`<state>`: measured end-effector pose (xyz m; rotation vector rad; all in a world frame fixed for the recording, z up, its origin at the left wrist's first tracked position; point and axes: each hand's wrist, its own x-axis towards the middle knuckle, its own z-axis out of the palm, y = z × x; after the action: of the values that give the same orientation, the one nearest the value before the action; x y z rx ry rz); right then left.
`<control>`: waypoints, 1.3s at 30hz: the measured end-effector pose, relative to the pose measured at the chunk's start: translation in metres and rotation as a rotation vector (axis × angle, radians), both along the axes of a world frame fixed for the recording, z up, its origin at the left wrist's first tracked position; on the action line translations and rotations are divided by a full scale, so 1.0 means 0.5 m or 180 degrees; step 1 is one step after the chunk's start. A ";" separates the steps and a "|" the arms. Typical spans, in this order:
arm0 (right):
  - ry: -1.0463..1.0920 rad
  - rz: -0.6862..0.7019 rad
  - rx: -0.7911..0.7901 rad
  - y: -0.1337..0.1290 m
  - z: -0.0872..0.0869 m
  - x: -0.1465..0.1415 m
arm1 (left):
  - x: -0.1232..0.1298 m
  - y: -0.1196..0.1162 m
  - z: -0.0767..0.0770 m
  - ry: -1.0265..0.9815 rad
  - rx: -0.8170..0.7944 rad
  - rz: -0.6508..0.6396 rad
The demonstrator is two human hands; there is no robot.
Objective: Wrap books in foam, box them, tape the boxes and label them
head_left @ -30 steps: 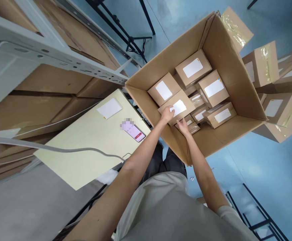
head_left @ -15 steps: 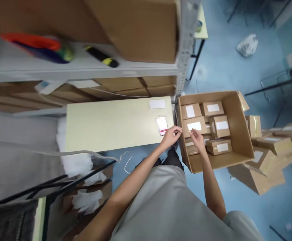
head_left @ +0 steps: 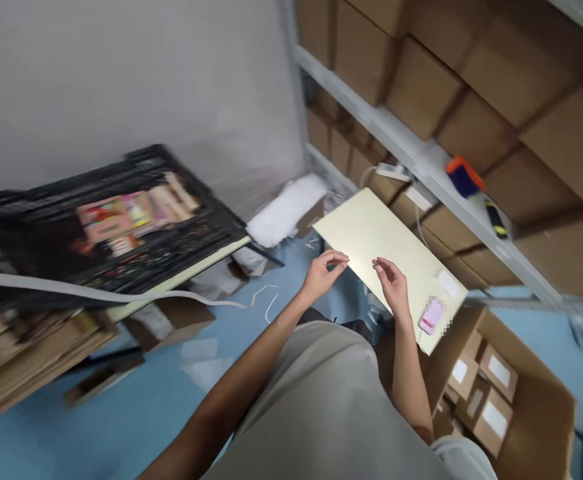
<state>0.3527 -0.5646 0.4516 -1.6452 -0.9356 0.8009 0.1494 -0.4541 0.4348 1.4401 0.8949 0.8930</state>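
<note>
My left hand hovers in front of me by the near edge of a pale yellow table. Its fingers are curved, thumb and fingertips close together, and nothing shows between them. Over the table's near edge is my right hand, loosely bent, with nothing visible in it. The two hands are a short gap apart and face each other. A phone with a pinkish screen and a white rectangular item lie at the table's right end, beyond my right hand.
A large open carton with several labelled boxes stands at lower right. Shelves full of cartons rise behind the table. On the left, a black rack with colourful packets sits on another table. A grey cable crosses in front of it.
My view has swung left, bringing the black rack into sight and the large carton toward the lower right. Both hands have moved away from the carton, over to the yellow table's near edge.
</note>
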 end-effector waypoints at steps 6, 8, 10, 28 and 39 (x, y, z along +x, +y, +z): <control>0.0049 0.1387 -0.0143 0.250 0.010 -0.244 | -0.297 0.083 0.019 -0.0104 0.0080 0.1557; 0.0056 0.1758 -0.0164 0.310 0.015 -0.315 | -0.370 0.093 0.012 -0.0195 -0.0067 0.2063; 0.0008 0.2072 -0.0186 0.363 0.019 -0.378 | -0.429 0.102 0.004 -0.0254 -0.0270 0.2456; -0.2248 0.3530 -0.0940 0.800 -0.001 -0.760 | -0.728 0.383 -0.064 0.0201 -0.0785 0.3554; -0.3498 0.3465 -0.1762 0.863 -0.013 -0.941 | -0.816 0.494 -0.080 0.0036 -0.0896 0.2822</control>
<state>-0.1176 -0.1331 0.4453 -2.0094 -2.7164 0.8429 -0.2585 -0.2069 0.3948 0.7734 1.6430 1.3244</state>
